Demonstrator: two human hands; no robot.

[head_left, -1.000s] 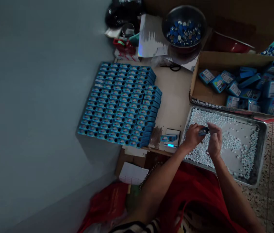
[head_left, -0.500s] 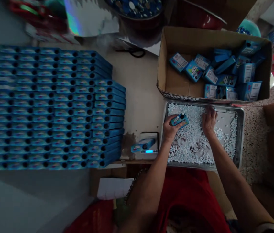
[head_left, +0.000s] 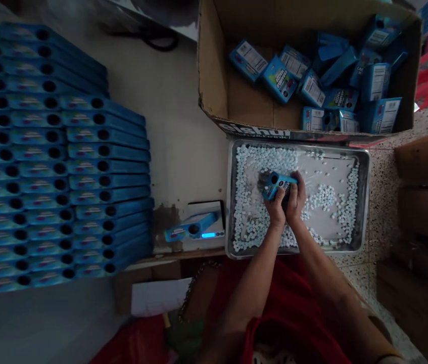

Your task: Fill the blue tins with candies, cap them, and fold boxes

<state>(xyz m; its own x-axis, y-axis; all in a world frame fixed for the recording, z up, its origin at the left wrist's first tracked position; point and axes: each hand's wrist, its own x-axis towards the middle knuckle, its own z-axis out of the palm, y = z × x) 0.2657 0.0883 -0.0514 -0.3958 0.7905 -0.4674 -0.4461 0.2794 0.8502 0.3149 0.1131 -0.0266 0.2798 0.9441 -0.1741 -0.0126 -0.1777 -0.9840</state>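
Over the metal tray point(head_left: 230, 202) a small blue cardboard box point(head_left: 280, 183) is gripped by both hands. My left hand point(head_left: 276, 210) has its fingers closed on the near left side of the box. My right hand point(head_left: 296, 199) wraps the box's right side, thumb on its face. A dark round hole shows at the box's left end. Small pale candy-like pieces point(head_left: 247, 222) lie scattered around and below the hands. What lies under the fingers is hidden.
A cardboard carton point(head_left: 251, 106) with several blue boxes stands behind the tray. To the left, a scale point(head_left: 214, 234) with a lit display bears another blue box point(head_left: 194, 226). Stacked blue boxes point(head_left: 107, 167) fill the far left. Scissors point(head_left: 160, 40) lie at the back.
My right hand has left the pieces and come left onto the box, so both hands now hold it. The pieces have shifted, baring more of the tray. The view has moved closer.
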